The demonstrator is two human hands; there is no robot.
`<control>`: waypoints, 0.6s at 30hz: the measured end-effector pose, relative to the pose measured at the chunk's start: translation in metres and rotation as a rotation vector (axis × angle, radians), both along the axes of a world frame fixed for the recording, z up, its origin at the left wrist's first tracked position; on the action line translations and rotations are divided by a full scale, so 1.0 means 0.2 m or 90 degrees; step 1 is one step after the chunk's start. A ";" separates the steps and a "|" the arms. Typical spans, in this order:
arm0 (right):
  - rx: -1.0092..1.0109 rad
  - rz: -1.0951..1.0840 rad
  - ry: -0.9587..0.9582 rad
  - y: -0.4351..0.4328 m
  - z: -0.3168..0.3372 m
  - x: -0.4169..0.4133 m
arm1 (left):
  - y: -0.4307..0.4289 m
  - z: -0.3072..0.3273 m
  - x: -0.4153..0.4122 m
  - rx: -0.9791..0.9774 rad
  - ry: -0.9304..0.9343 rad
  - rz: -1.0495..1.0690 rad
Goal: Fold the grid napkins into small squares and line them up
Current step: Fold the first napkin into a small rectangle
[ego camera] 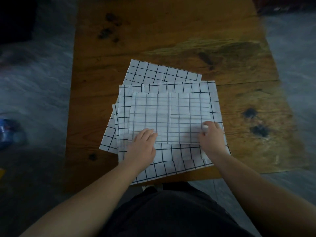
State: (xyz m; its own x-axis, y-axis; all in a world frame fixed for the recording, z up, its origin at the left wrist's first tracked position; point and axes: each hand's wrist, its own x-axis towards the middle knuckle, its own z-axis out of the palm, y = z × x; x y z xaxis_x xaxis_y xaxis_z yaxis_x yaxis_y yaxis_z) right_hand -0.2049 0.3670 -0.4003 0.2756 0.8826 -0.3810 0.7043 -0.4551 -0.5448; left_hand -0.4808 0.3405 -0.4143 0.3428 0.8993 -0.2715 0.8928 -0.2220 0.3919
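Note:
Several white napkins with a dark grid lie in a loose, skewed pile [164, 74] on the wooden table [171, 31]. On top lies a folded napkin [169, 115], a rectangle with fainter grid lines. My left hand [143, 146] rests flat on its near left corner, fingers together. My right hand [212, 137] sits at its near right corner, thumb and fingers pinching the cloth edge. Both forearms reach in from the bottom of the view.
The table's near edge [188, 177] runs just under the pile, and its left and right edges drop to a grey floor. A blue object [8, 132] lies on the floor at left. Dark knots mark the wood at right [256, 122].

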 end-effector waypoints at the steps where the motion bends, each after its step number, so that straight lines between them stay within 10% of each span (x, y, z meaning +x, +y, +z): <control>1: -0.010 -0.058 0.024 0.05 0.00 0.01 | 0.04 0.00 0.05 -0.003 -0.009 -0.021; 18: -0.221 -0.234 0.252 0.40 -0.01 0.22 | 0.20 -0.11 0.32 -0.069 -0.018 0.042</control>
State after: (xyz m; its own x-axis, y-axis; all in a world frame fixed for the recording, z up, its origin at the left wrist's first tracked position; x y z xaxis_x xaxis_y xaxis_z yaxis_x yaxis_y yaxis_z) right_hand -0.1608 0.4467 -0.4029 0.3168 0.5643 -0.7623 0.2452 -0.8251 -0.5089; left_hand -0.4159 0.3814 -0.4365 0.2932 0.8858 -0.3598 0.8919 -0.1180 0.4365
